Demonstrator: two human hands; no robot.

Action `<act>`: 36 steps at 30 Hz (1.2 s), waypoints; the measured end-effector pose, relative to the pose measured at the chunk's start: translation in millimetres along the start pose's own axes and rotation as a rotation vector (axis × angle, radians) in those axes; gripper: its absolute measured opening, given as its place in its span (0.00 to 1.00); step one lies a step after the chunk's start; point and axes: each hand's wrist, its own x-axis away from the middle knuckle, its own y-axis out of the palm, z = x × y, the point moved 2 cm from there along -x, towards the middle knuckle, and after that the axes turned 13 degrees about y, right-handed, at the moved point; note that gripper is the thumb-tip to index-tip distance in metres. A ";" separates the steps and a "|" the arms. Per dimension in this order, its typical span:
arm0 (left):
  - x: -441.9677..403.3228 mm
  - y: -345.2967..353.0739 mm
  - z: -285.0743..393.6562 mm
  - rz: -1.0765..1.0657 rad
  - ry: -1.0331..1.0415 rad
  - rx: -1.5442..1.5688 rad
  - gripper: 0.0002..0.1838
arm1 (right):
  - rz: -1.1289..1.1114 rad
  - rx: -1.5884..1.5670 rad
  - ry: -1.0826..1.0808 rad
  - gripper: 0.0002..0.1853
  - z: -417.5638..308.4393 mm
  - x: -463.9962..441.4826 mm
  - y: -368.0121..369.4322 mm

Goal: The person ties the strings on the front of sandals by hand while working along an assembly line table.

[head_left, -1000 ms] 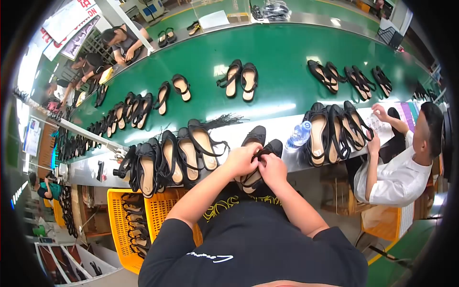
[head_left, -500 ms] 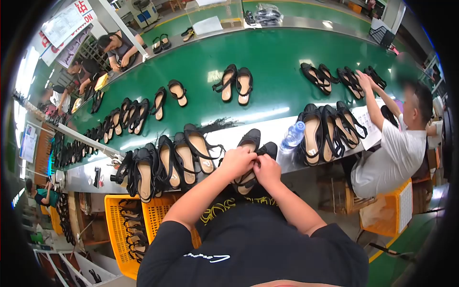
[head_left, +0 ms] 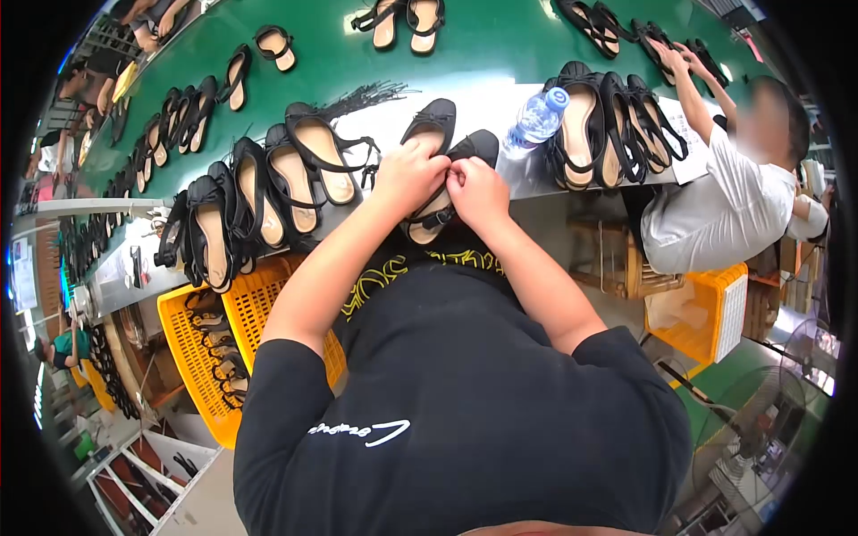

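Two black slingback shoes stand at the table edge in front of me, the left shoe (head_left: 432,123) and the right shoe (head_left: 476,147). My left hand (head_left: 413,179) lies over them with its fingers pinched together at the right shoe's strap. Touching it, my right hand (head_left: 477,189) is closed too, its fingertips on the same strap. Below my hands a buckle and a beige insole show. What lies between the fingertips is mostly hidden. Several black shoes (head_left: 315,147) stand left of my hands.
A water bottle (head_left: 539,118) and more shoes (head_left: 579,125) stand right of my hands. A co-worker (head_left: 724,188) in white reaches over the green belt (head_left: 492,54). Yellow baskets (head_left: 192,375) stand below the table at left. Other people work at far left.
The view has tilted down, so the table sits higher in it. My hands stay closed at the shoe strap. The co-worker's hands have moved from the near table to shoes on the belt.
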 end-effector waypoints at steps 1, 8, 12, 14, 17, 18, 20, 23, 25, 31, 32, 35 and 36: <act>0.6 -1.7 0.5 0.014 -0.015 0.021 0.08 | -0.010 0.008 -0.002 0.07 0.9 -0.1 -0.5; 0.4 -6.1 -0.2 -0.068 -0.083 0.070 0.10 | -0.026 0.050 -0.002 0.07 -1.7 -1.0 -2.9; 4.3 -1.1 1.9 0.003 -0.065 0.046 0.08 | -0.032 0.057 0.020 0.07 -1.3 -1.8 -0.8; 4.6 0.5 2.4 0.017 -0.059 0.044 0.08 | -0.047 0.062 0.028 0.08 -1.5 -1.6 -1.2; 4.1 -0.1 3.6 0.034 -0.049 0.028 0.08 | -0.070 0.079 0.042 0.09 -4.2 -2.4 -2.8; 4.8 0.8 3.8 0.037 -0.041 0.016 0.08 | -0.077 0.090 0.050 0.10 -4.8 -2.5 -3.4; 5.7 2.8 3.1 0.034 -0.048 0.012 0.08 | -0.082 0.099 0.053 0.10 -6.3 -2.3 -4.7; 6.2 0.4 3.0 0.039 -0.051 0.035 0.09 | -0.079 0.108 0.053 0.10 -5.7 -1.7 -4.7; 3.8 -4.2 3.0 0.048 -0.050 0.061 0.09 | -0.073 0.109 0.047 0.10 -5.2 -2.5 -4.0; 7.8 2.2 1.9 0.037 -0.126 0.113 0.08 | -0.021 0.106 -0.022 0.09 0.0 -2.2 1.0; 8.3 4.1 2.3 0.046 -0.118 0.091 0.07 | -0.002 0.108 -0.041 0.08 1.3 -1.6 2.0; 7.7 4.6 3.2 0.058 -0.097 0.044 0.07 | -0.008 0.117 -0.038 0.10 -0.3 -1.6 1.1; 7.5 4.8 3.6 0.058 -0.078 0.020 0.08 | -0.029 0.120 -0.013 0.11 -1.4 -1.9 0.1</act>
